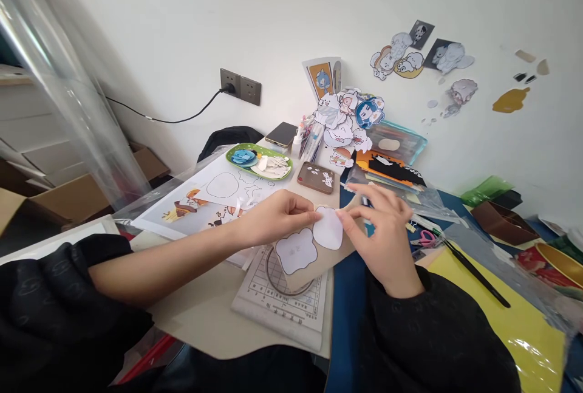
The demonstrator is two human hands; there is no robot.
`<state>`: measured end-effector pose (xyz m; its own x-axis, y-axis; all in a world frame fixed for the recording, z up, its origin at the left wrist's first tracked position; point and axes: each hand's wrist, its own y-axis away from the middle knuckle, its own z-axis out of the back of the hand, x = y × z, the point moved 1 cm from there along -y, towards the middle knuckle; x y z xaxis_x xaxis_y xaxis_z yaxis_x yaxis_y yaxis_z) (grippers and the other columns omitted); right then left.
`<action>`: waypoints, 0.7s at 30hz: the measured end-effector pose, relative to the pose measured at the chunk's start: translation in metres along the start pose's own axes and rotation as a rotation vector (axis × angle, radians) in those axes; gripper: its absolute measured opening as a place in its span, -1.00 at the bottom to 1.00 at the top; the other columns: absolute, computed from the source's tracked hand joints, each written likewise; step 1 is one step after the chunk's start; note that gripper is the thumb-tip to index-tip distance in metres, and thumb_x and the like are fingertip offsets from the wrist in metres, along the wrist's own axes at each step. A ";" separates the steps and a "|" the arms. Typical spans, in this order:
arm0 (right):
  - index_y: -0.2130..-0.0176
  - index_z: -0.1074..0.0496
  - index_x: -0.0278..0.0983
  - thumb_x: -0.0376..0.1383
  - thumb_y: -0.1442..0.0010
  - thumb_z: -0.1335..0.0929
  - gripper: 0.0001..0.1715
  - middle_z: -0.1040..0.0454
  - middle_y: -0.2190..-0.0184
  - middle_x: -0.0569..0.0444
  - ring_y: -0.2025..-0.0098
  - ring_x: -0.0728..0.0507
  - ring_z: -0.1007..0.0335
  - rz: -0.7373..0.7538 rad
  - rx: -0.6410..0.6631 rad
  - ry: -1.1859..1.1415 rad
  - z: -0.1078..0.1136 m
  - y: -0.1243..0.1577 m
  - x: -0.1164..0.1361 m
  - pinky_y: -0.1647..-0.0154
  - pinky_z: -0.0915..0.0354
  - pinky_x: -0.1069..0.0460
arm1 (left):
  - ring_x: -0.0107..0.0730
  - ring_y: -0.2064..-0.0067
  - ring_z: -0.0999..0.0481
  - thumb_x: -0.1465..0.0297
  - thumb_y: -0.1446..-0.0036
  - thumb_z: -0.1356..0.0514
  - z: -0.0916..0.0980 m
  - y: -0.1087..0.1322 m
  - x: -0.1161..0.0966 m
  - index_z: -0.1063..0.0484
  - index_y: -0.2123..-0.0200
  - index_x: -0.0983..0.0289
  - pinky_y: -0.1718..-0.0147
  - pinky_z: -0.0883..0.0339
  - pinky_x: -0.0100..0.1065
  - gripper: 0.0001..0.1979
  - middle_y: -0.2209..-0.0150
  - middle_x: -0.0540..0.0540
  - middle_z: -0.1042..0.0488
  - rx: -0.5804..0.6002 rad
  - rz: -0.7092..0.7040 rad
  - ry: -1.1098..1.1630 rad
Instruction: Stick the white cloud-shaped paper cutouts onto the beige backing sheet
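My left hand [277, 217] and my right hand [385, 229] both pinch a small white cloud-shaped paper cutout [328, 229] between their fingertips, just above the desk. Right below it lies a tan backing sheet [314, 271] with a second white cloud-shaped cutout [296, 251] outlined in black. Under that sheet a clear tape ring [286, 287] rests on a gridded paper pad [277, 308]. Both forearms wear black sleeves.
A printed sheet of cartoon shapes [218, 195], a green tray of cutouts [259, 161], a phone [281, 133], a brown case [316, 177] and a pile of character cutouts [346, 123] lie behind. Pink scissors [426, 238], a black pen [478, 274], yellow sheet [514, 320] and brown boxes [501, 220] sit right.
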<state>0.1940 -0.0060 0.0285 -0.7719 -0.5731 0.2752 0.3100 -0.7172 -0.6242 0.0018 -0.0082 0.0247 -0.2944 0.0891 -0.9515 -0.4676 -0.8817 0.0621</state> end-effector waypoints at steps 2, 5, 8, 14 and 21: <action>0.53 -0.41 -0.23 -0.13 -0.15 -0.31 -0.69 -0.38 -0.01 0.01 -0.08 -0.29 -0.18 -0.022 -0.155 0.074 0.007 0.000 -0.005 -0.07 0.07 -0.23 | -0.61 0.64 0.00 0.18 -0.14 -0.10 0.002 0.000 -0.002 -0.20 0.59 0.28 0.68 0.17 -0.48 -0.64 0.66 -0.13 -0.03 -0.030 0.020 0.087; 0.44 -0.41 -0.27 -0.15 -0.18 -0.28 -0.72 -0.40 0.18 -0.07 0.09 -0.24 -0.28 -0.063 -0.313 0.055 0.014 0.001 -0.011 0.07 -0.10 -0.14 | -0.62 0.65 0.01 0.21 -0.14 -0.12 0.002 -0.002 -0.001 -0.17 0.60 0.28 0.67 0.15 -0.49 -0.63 0.67 -0.15 -0.01 -0.083 0.016 0.218; 0.43 -0.39 -0.27 -0.13 -0.21 -0.25 -0.69 -0.39 0.43 0.04 0.32 -0.12 -0.29 -0.115 -0.159 -0.159 0.009 0.002 -0.009 0.29 -0.18 0.00 | -0.63 0.64 -0.02 0.23 -0.14 -0.12 -0.003 -0.004 0.003 -0.23 0.57 0.29 0.66 0.10 -0.51 -0.67 0.66 -0.15 -0.06 -0.120 -0.019 0.304; 0.49 -0.37 -0.27 -0.02 -0.18 -0.25 -0.59 -0.31 0.56 0.15 0.47 -0.05 -0.18 -0.366 0.180 -0.402 -0.007 0.002 0.004 0.43 -0.11 0.06 | -0.64 0.60 -0.11 0.30 -0.13 -0.15 -0.015 -0.004 0.009 -0.39 0.27 0.33 0.63 0.01 -0.54 -0.81 0.60 -0.12 -0.24 -0.141 -0.119 0.343; 0.50 -0.35 -0.27 -0.10 -0.17 -0.28 -0.66 -0.30 0.56 0.15 0.48 -0.04 -0.16 -0.408 0.284 -0.539 -0.006 0.002 0.004 0.45 -0.08 0.06 | -0.51 0.38 -0.41 0.44 -0.08 -0.19 -0.019 -0.002 0.013 -0.10 -0.18 0.21 0.47 -0.29 -0.50 -0.40 0.34 0.01 -0.45 -0.081 -0.190 0.360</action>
<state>0.1886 -0.0072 0.0240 -0.4990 -0.3014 0.8125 0.2444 -0.9485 -0.2017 0.0153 -0.0141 0.0068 0.1078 0.0985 -0.9893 -0.4139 -0.9003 -0.1347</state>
